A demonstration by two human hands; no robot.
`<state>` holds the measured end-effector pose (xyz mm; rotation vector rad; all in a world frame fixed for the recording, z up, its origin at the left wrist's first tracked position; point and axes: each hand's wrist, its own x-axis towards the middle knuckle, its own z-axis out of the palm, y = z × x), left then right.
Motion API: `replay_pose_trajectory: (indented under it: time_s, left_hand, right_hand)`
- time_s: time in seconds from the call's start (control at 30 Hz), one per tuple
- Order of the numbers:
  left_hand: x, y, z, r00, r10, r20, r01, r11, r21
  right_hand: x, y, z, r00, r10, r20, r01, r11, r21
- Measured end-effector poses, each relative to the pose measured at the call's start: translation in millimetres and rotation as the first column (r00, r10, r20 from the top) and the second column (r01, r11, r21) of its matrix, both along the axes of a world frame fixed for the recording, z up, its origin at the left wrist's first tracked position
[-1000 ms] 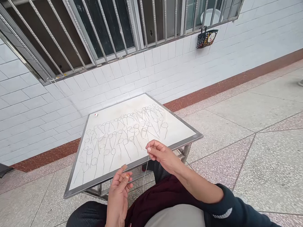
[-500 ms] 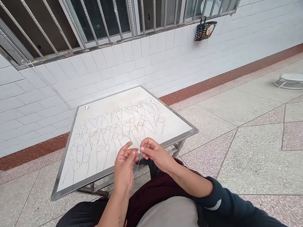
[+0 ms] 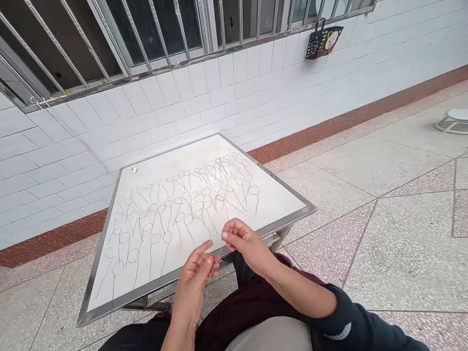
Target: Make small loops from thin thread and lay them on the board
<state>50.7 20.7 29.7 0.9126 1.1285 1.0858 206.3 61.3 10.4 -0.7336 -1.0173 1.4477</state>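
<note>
My right hand [image 3: 241, 242] is closed, its thumb and fingertips pinching one end of a thin pale wire or thread [image 3: 220, 254]. From that pinch the strand runs down to my left hand [image 3: 197, 269], where the thumb and some fingers close on it while the index finger, with a tan wrap at its tip, sticks out. Both hands are over the near edge of a white-topped table [image 3: 172, 152]. Many thin looped strands [image 3: 155, 238], each a ring with a long tail, lie in rows just beyond my hands.
A small white and red item [image 3: 134, 170] lies at the table's far left corner. Behind stands a white tiled wall [image 3: 200, 100] with barred windows, where a dark patterned basket [image 3: 323, 41] hangs. A round white stool [image 3: 460, 117] is on the floor at right.
My hands have moved apart, the left going down and the right slightly right, so more of the strand shows between them. The view has shifted a little.
</note>
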Motion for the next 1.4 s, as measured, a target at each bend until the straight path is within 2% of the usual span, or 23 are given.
replay_pose_trajectory:
  time_s: [0.23, 0.37, 0.63, 0.83, 1.07, 1.2, 1.4]
  left_hand:
    - [0.5, 13.7, 9.3, 0.991, 0.129, 0.042, -0.132, 0.987, 0.091]
    - [2.8, 14.9, 12.1, 0.981, 0.182, 0.068, -0.189, 0.974, 0.125]
    - [-3.1, 17.6, 18.4, 0.974, 0.166, 0.155, -0.188, 0.972, 0.143]
    - [-3.9, 24.5, 22.9, 0.970, 0.157, 0.186, -0.175, 0.981, 0.086]
    - [-0.9, 27.3, 29.2, 0.975, 0.112, 0.189, -0.120, 0.992, 0.028]
    - [-2.0, 24.9, 31.8, 0.978, 0.079, 0.192, -0.080, 0.997, -0.002]
    - [-4.8, 23.6, 38.9, 0.995, 0.001, 0.102, 0.006, 0.997, -0.071]
  right_hand:
    - [-13.4, -7.1, 5.7, 0.986, 0.154, 0.062, -0.153, 0.988, -0.032]
    - [-18.4, -8.2, 8.4, 0.975, 0.222, 0.033, -0.220, 0.974, -0.046]
    - [-15.1, 0.2, 8.2, 0.962, 0.274, -0.015, -0.275, 0.961, -0.025]
    - [-9.1, 13.1, 12.9, 0.962, 0.208, 0.178, -0.221, 0.974, 0.058]
    - [1.4, 27.1, 15.3, 0.899, 0.064, 0.433, -0.162, 0.968, 0.193]
    - [11.8, 37.7, 12.8, 0.861, 0.067, 0.505, -0.234, 0.932, 0.276]
    - [29.6, 52.1, 14.0, 0.810, 0.093, 0.579, -0.368, 0.849, 0.379]
